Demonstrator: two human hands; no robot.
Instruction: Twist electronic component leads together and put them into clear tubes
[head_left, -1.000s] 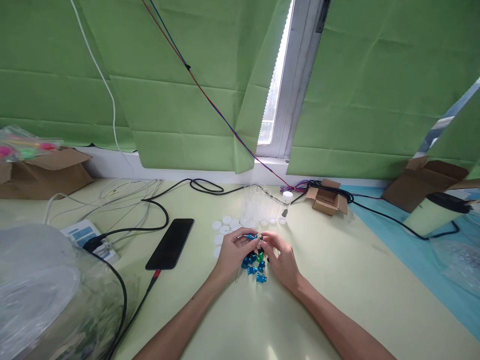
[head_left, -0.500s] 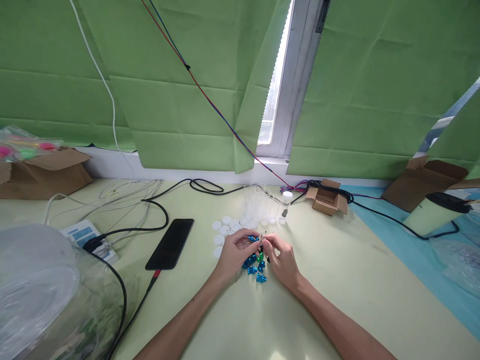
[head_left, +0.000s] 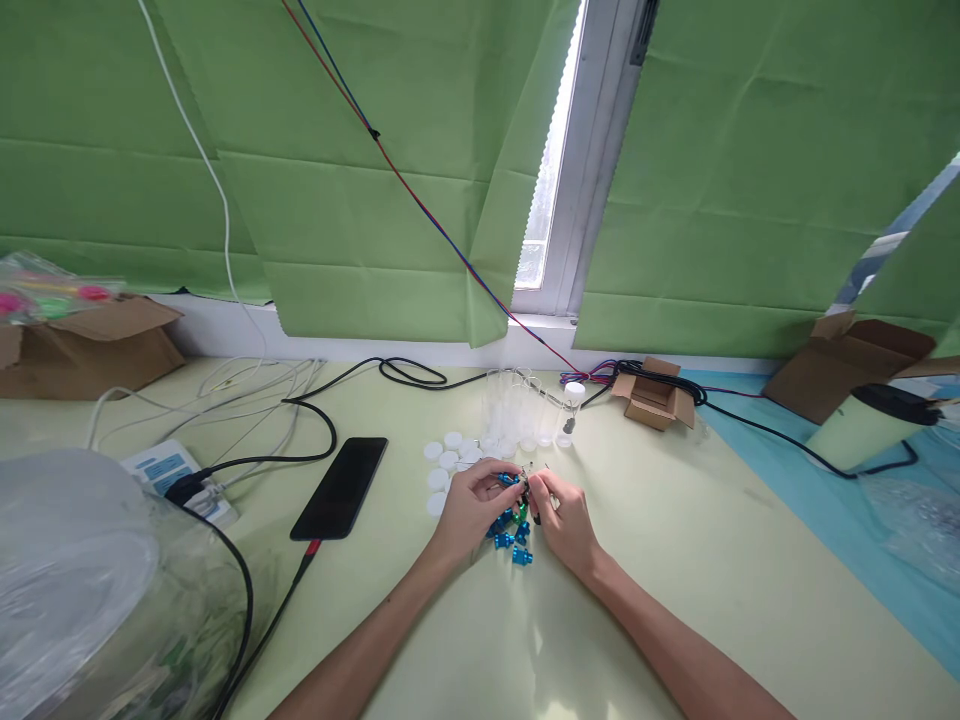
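Close together over the table, my left hand (head_left: 475,503) and my right hand (head_left: 559,518) work above a small pile of parts. Between the left thumb and fingers is a blue metallic fitting (head_left: 508,479). The right fingertips are pinched around something small and dark that I cannot make out. Below them lie several blue fittings (head_left: 523,556) and a green fitting (head_left: 521,513). White round caps (head_left: 437,480) lie just left of the left hand. Behind the hands stand clear tubes (head_left: 510,410), one with a white cap (head_left: 575,391).
A black phone (head_left: 341,488) on a cable lies to the left, near a power strip (head_left: 180,480) and a large plastic-wrapped tub (head_left: 75,580). A small open carton (head_left: 654,395) stands at the back. Farther right are a larger carton (head_left: 847,370) and a pale cup (head_left: 866,428).
My right fingertips have shifted slightly to the right, a little away from the left ones. The left hand and the parts below stay nearly where they were.
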